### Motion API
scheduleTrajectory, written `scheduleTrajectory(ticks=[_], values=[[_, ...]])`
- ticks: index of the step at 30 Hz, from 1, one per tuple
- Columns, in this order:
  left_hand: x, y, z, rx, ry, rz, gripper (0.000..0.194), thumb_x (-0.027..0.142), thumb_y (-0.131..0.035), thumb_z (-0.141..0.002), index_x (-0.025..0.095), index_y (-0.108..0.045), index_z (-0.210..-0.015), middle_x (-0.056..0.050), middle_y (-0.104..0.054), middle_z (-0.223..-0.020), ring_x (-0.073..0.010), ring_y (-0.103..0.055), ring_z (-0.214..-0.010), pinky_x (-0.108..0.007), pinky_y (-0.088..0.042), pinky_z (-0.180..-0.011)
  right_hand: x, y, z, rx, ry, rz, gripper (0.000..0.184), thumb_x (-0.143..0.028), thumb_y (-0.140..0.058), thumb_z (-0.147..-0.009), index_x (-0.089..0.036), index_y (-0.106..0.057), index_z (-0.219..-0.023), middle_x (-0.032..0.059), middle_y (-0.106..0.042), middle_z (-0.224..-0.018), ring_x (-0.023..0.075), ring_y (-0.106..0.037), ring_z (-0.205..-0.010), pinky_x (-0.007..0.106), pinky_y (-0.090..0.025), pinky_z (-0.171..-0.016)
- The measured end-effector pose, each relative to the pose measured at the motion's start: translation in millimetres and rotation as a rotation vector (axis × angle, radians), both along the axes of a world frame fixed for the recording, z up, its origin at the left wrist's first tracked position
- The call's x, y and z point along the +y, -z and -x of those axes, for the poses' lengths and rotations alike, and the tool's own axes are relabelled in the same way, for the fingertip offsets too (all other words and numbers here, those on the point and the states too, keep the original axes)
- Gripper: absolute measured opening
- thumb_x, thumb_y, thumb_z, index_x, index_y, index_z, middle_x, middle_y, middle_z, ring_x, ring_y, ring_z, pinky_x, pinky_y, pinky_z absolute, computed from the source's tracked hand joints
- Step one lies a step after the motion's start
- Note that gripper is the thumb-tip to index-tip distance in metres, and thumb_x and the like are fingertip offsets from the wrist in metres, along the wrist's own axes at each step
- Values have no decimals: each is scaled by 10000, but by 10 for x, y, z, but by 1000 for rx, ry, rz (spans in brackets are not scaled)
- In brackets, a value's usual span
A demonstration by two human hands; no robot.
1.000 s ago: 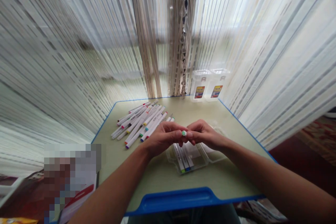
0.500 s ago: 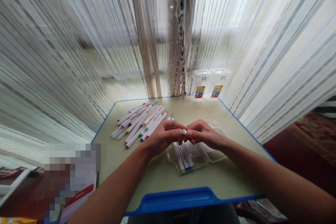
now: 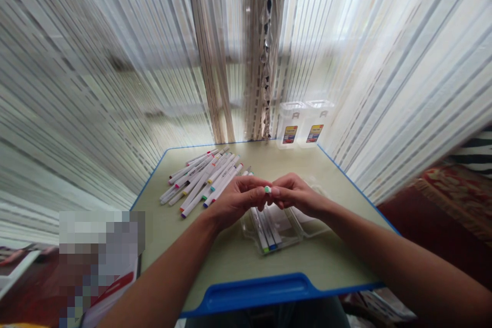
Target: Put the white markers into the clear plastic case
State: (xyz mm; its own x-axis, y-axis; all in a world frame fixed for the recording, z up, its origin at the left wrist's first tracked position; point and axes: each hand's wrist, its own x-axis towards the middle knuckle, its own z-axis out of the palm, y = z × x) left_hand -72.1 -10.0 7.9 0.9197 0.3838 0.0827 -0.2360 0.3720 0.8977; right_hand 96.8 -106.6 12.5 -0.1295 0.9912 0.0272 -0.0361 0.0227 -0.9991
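Observation:
My left hand (image 3: 246, 196) and my right hand (image 3: 291, 192) meet over the middle of the table, both closed on one marker (image 3: 268, 190). Its green-tipped end points toward me between the thumbs; the rest of its body is hidden behind the fingers. Beneath the hands lies an open clear plastic case (image 3: 289, 236). A few white markers (image 3: 265, 230) with green and blue ends rest side by side in its left part. Left of my left hand, a loose pile of white markers (image 3: 209, 177) with variously coloured ends is spread on the table.
Two upright clear plastic boxes (image 3: 302, 125) with coloured labels stand at the table's back right. The pale table (image 3: 226, 271) has a blue edge and a blue front tray (image 3: 257, 289). String curtains (image 3: 172, 61) hang behind and on both sides.
The hands stay together around the marker, with its green end raised very slightly. The view has shifted a little; the pile and case have not been moved.

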Motion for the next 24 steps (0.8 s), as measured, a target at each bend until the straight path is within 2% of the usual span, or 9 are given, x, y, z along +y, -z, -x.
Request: scheduleTrajectory(ticks=[5,10,13,17,20,24], values=[[2,-13,-25,11,-62,-13,131,221,-701,-769,139,-697,-870,-39,-661,-713,-101,-556,-586,-220,-375,-551,12,-60,50,-122,126,-2,462,-545,-668,-764,-93,-675,-665,-22,-487,-479,65,-347,-445,212,-209,-435],[-3,-17,-48,43,-169,-115,124,221,-704,-749,124,-659,-813,-15,-632,-670,-85,-519,-540,-220,-369,-544,40,-9,35,-290,197,-115,465,-546,-666,-769,-95,-685,-658,-12,-509,-490,80,-409,-475,215,-264,-460],[-8,-14,-55,59,-203,-138,123,216,-708,-730,127,-646,-789,2,-604,-642,-86,-512,-532,-222,-376,-542,41,15,29,-395,229,-161,460,-529,-661,-784,-95,-671,-631,-23,-467,-495,77,-380,-480,218,-250,-455],[-17,-18,-56,58,-188,-60,103,219,-654,-739,129,-651,-788,4,-574,-616,-94,-511,-520,-231,-394,-541,19,-10,48,-490,278,-222,440,-493,-669,-791,-98,-651,-599,-45,-363,-500,69,-309,-490,224,-207,-452],[-23,-29,-55,45,-181,16,127,224,-623,-727,123,-671,-786,-9,-575,-620,-103,-518,-520,-235,-399,-529,2,-35,62,-518,311,-254,424,-483,-679,-786,-93,-667,-619,-43,-367,-505,71,-308,-499,224,-209,-456],[-22,-30,-53,27,-162,41,141,210,-635,-703,125,-693,-799,-9,-567,-603,-106,-521,-527,-232,-394,-524,-8,-34,55,-527,320,-273,419,-481,-688,-779,-83,-683,-646,-43,-366,-511,71,-303,-500,227,-202,-455]])
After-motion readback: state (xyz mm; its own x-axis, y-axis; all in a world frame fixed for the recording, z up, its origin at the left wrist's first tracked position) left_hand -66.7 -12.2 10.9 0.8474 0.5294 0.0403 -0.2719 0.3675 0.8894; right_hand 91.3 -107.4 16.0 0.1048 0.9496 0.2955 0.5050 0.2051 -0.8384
